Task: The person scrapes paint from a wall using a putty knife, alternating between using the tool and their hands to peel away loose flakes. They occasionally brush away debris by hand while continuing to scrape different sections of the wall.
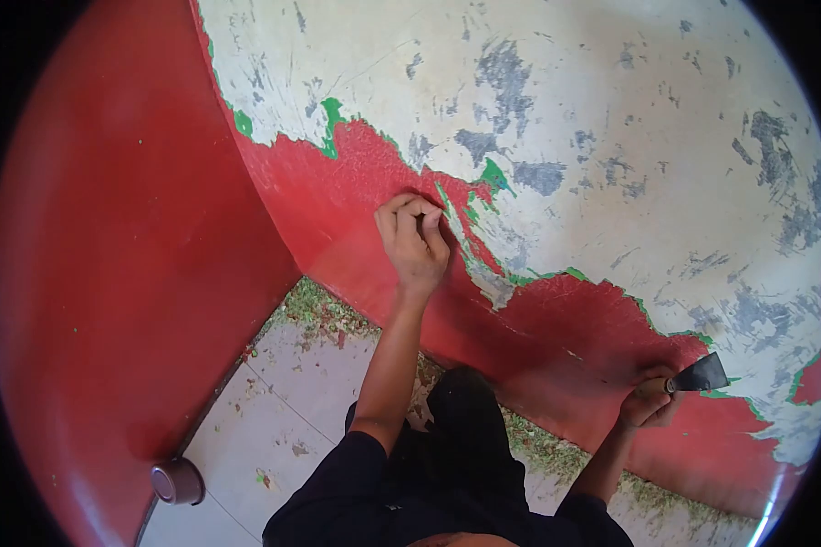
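Observation:
A wall with peeling red paint (374, 173) fills the upper view, its ragged edge showing green traces beside a bared whitish surface (593, 109) with grey patches. My left hand (415, 242) is against the red paint, fingers curled and thumb pressed to them at the left border of a narrow bared strip (479, 269). Whatever may be between those fingertips is too small to make out. Lower right, my right hand (649, 401) is wrapped round the handle of a scraper (701, 374). The scraper's dark flat blade points right, close to the paint edge.
Another red wall (128, 228) meets this one at a corner on the left. Paint chips and crumbs (324, 310) lie along the wall's foot on pale floor tiles (274, 401). A brownish round container (178, 481) stands by the left wall. My dark-clothed knee (465, 401) is near the wall.

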